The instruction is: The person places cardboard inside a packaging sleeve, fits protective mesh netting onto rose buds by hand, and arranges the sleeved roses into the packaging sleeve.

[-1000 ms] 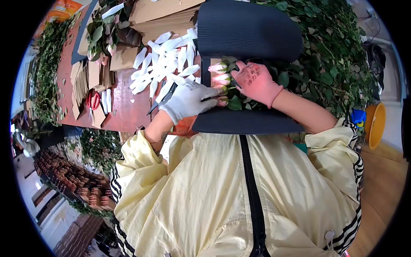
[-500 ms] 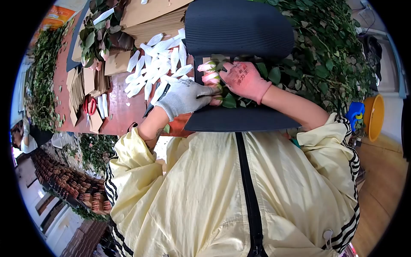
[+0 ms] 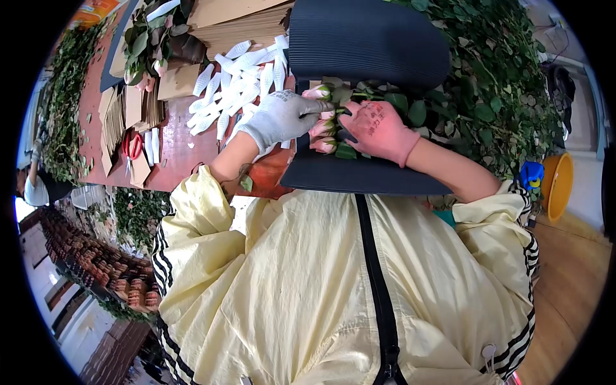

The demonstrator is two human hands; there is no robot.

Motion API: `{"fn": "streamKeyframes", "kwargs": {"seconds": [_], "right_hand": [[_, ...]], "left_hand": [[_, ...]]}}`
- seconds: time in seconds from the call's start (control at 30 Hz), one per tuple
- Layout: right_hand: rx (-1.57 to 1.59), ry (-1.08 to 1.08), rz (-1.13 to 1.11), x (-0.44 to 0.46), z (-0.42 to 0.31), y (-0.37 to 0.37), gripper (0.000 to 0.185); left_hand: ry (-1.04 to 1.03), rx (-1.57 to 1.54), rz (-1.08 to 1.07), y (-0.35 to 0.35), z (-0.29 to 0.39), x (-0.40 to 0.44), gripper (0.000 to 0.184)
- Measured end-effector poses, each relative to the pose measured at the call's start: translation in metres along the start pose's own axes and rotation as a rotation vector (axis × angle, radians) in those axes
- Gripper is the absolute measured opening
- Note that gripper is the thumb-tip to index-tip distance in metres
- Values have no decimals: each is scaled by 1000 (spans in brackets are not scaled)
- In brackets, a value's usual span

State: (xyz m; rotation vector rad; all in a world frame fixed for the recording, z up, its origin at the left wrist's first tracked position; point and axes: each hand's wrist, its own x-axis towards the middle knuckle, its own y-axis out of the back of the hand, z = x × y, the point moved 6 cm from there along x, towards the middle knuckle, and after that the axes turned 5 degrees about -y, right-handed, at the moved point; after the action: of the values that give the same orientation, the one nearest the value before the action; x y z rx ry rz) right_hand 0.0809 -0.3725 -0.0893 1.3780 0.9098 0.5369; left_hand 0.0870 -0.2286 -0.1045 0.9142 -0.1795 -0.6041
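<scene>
Several pale pink roses lie in a short column of heads, their leafy stems running right, between the two parts of a black ribbed stand. At the left of the heads is my left hand in a grey-white glove, thumb and fingers closed about one rose head between them. My right hand, in a pink glove, bends its fingers around the stems just behind the heads. Its fingertips are partly hidden among the leaves. White mesh flower sleeves lie piled beside my left hand on the reddish table.
Red-handled scissors lie by folded cardboard pieces. More roses rest on cardboard at upper left. Heaped leafy stems fill the right side. A yellow basin stands far right; another person is at far left.
My left hand has moved up from the lower rose to the upper heads, uncovering the lowest rose. My right hand has shifted slightly right and down, its fingers further from the heads.
</scene>
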Motion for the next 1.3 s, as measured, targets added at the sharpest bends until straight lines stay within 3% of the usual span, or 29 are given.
{"fn": "streamKeyframes", "kwargs": {"seconds": [0.13, 0.23, 0.33, 0.4, 0.47, 0.53, 0.6, 0.8, 0.93, 1.0, 1.13, 1.2, 1.27, 1.3], "right_hand": [[6, 68, -68, 9, -5, -14, 23], [26, 54, -12, 9, -3, -12, 25], [59, 68, 57, 1, -5, 3, 27], [98, 101, 96, 0, -10, 11, 28], [69, 73, -224, 3, -10, -7, 29], [71, 55, -217, 7, -7, -19, 29], [177, 94, -108, 12, -9, -18, 29], [105, 163, -99, 13, -18, -20, 26], [142, 154, -69, 11, -12, -23, 25], [184, 126, -91, 10, -12, -16, 26], [317, 40, -44, 8, -4, 35, 28], [34, -106, 296, 9, 14, 41, 27], [-78, -106, 301, 16, 24, 21, 21], [-91, -133, 194, 20, 26, 13, 18]], "left_hand": [[95, 52, -100, 4, 8, 0, 32], [1, 186, 8, 0, 14, -1, 37], [111, 199, -64, -5, 8, 1, 38], [79, 208, -27, -1, 14, 0, 37], [82, 176, -19, -4, 10, 0, 37], [83, 187, -20, -4, 9, 1, 37], [85, 197, -26, -7, 9, 1, 37], [60, 144, -17, -9, 9, -3, 39], [15, 287, 16, 4, 36, -14, 49], [170, 296, -246, -4, 39, -15, 54], [110, 373, -304, -28, 22, -15, 64], [115, 351, -257, -23, 27, -16, 63], [119, 333, -205, -19, 29, -15, 63], [106, 372, -180, -20, 27, -15, 63]]}}
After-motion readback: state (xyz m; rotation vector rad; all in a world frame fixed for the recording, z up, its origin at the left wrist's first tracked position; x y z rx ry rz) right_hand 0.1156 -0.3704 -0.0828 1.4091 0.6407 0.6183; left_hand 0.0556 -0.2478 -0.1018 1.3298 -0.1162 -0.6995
